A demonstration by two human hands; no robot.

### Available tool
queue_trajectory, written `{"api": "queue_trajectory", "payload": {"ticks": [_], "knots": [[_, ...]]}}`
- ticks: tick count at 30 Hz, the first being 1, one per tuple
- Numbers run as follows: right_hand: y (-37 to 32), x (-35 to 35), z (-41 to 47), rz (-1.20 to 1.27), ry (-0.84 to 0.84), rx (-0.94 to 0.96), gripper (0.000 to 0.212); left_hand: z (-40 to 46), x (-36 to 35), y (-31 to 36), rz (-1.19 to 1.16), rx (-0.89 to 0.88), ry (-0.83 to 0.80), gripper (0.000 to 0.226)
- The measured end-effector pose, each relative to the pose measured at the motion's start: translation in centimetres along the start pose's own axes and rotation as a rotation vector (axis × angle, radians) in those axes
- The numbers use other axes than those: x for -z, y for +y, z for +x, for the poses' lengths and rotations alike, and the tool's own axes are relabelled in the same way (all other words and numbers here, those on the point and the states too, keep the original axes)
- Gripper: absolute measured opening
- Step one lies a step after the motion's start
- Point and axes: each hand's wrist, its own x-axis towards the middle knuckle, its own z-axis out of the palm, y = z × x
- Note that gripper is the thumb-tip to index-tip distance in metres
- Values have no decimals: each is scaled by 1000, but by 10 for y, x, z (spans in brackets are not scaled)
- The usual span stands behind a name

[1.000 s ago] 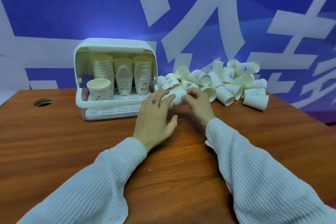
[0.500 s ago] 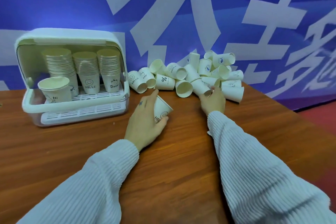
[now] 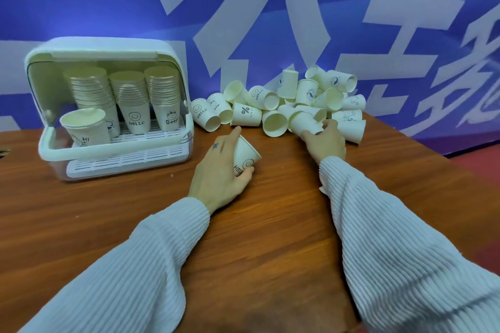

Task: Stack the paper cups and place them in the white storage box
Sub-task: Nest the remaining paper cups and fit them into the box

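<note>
Wooden table point(image 3: 270, 224), blue wall behind. L hand point(image 3: 219, 170) grips HELLO cup point(image 3: 244, 155), fingers curled round it, near white storage box point(image 3: 48, 149) w/ 3 stacks point(image 3: 130, 100). R hand point(image 3: 326, 140) fingers close on pile cup point(image 3: 305, 123) in loose pile point(image 3: 284, 103).

Your white storage box point(image 3: 113, 149) sits open at left of the frame, holding three cup stacks point(image 3: 130, 100) and one short stack. Loose paper cups point(image 3: 286, 105) lie heaped at centre right.
</note>
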Motion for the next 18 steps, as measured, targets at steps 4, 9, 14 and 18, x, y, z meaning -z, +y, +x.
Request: {"api": "queue_trajectory", "payload": {"ticks": [4,9,14,18], "knots": [[6,22,-20,226,-29,-75,81,-4,6,5,-49,25,6,91],[-17,37,-44,531,-179,-26,88,-10,14,7,-197,132,89,90],[-20,46,-58,615,-82,-7,94,-15,18,-1,-272,184,104,88],[-14,47,-65,636,-114,80,92,-14,20,2,-282,200,116,90]]}}
